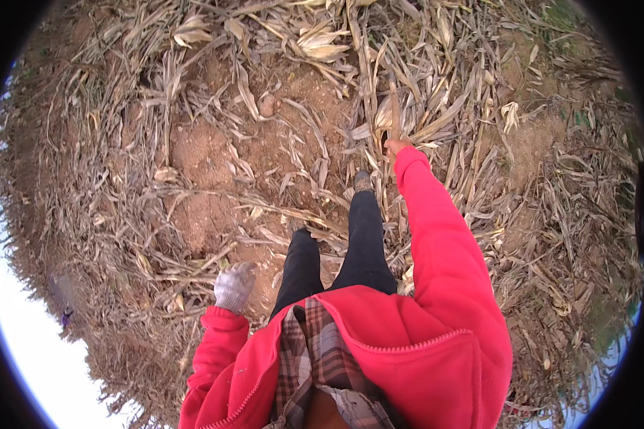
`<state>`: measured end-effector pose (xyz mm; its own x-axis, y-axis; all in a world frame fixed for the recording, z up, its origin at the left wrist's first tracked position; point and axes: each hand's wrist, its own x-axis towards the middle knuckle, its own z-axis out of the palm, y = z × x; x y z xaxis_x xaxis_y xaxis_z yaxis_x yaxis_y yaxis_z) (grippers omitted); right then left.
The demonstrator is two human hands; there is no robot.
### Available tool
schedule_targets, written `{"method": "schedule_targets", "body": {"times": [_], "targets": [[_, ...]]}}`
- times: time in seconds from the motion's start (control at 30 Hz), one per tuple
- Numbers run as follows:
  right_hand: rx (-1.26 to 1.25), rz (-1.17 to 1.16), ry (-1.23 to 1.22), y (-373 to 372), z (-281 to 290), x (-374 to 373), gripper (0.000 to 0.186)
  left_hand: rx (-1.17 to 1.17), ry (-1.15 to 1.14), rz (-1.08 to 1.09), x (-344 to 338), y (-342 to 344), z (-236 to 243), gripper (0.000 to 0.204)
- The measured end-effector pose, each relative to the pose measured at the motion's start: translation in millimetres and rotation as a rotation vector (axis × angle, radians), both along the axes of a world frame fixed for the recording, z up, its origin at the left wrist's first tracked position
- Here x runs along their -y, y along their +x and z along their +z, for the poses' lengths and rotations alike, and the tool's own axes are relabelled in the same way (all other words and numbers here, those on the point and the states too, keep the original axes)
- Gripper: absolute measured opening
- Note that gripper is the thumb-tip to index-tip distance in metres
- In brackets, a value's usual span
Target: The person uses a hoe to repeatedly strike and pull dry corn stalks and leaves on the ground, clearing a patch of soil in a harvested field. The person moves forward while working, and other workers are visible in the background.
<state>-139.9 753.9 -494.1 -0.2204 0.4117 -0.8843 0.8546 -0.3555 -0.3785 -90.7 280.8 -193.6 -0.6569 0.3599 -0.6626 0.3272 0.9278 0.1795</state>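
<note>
My right hand is bare and reaches far forward and down, closed round the near end of a narrow brown stick. I cannot make out whether the stick is a tool handle or a stalk. Pale dry corn husks lie right beside it. Low at my left side hangs my left hand in a whitish knit glove. Its fingers are loosely bent and somewhat apart, with nothing visible in them. Dry leaves and bare soil are below that hand.
Dry corn stalks and leaves cover much of the reddish soil. Loose husks lie ahead. My legs in dark trousers stand among the stalks, one shoe forward. Standing dry plants rim the left edge.
</note>
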Motion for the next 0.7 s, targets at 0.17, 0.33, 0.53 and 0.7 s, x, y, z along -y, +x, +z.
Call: {"method": "schedule_targets", "body": {"times": [0.17,0.33,0.53,0.7], "targets": [[-0.02,-0.004,0.092,21,41,76,0.025,0.016,0.068,-0.055,34,-8,-17,0.027],[-0.086,-0.06,0.199,33,61,135,0.015,0.14,-0.16,-0.307,108,-14,-40,0.031],[-0.175,-0.383,-0.001,136,163,245,0.01,0.131,-0.016,-0.099,171,-50,-34,0.035],[-0.096,-0.374,0.1,219,199,266,0.015,0.407,-0.137,-0.283,141,-69,-35,0.035]]}}
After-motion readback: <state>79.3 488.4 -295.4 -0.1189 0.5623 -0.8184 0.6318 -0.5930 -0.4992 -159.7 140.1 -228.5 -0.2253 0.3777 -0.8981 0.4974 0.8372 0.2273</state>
